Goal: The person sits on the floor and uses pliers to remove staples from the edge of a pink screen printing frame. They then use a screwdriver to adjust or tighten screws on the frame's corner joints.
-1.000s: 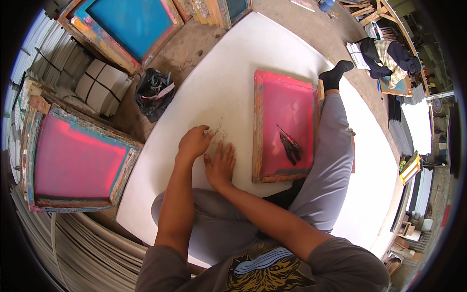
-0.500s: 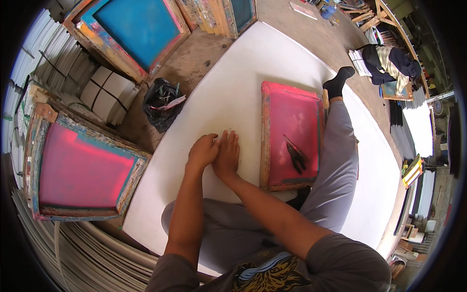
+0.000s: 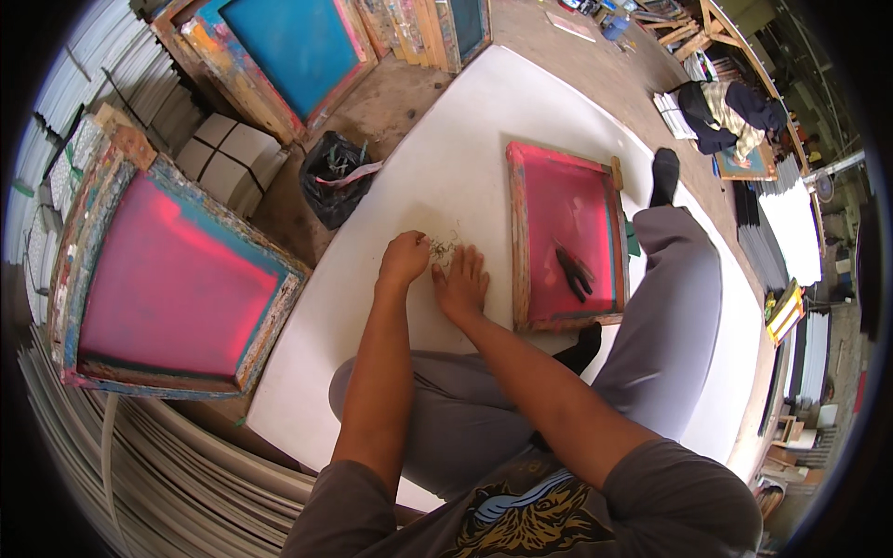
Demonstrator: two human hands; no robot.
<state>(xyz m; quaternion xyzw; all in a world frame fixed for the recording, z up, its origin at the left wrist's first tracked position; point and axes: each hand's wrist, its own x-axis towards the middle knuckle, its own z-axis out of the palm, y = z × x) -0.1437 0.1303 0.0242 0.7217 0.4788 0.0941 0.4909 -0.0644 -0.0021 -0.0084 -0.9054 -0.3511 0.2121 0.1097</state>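
A small heap of thin wiry bits (image 3: 444,249), perhaps bent staples, lies on the white board (image 3: 465,121) between my hands. My left hand (image 3: 404,259) is curled closed at the left side of the heap; whatever its fingers hold is hidden. Flat on the board, my right hand (image 3: 462,286) has its fingers spread, fingertips beside the heap's right edge. To the right of it rests a wooden screen-printing frame (image 3: 520,251) with pink mesh. Dark-handled pliers (image 3: 574,272) lie on that mesh.
A black plastic bag (image 3: 326,191) sits past the board's left edge. Another pink screen frame (image 3: 177,279) leans at left, and a blue one (image 3: 298,56) stands behind. My bent leg (image 3: 665,316) occupies the board's right side. Strapped white stacks (image 3: 223,163) stand at back left.
My hands have come apart, exposing the wiry heap between them. The left has curled closed; the right lies spread. My right leg has bent more, and the view has shifted slightly.
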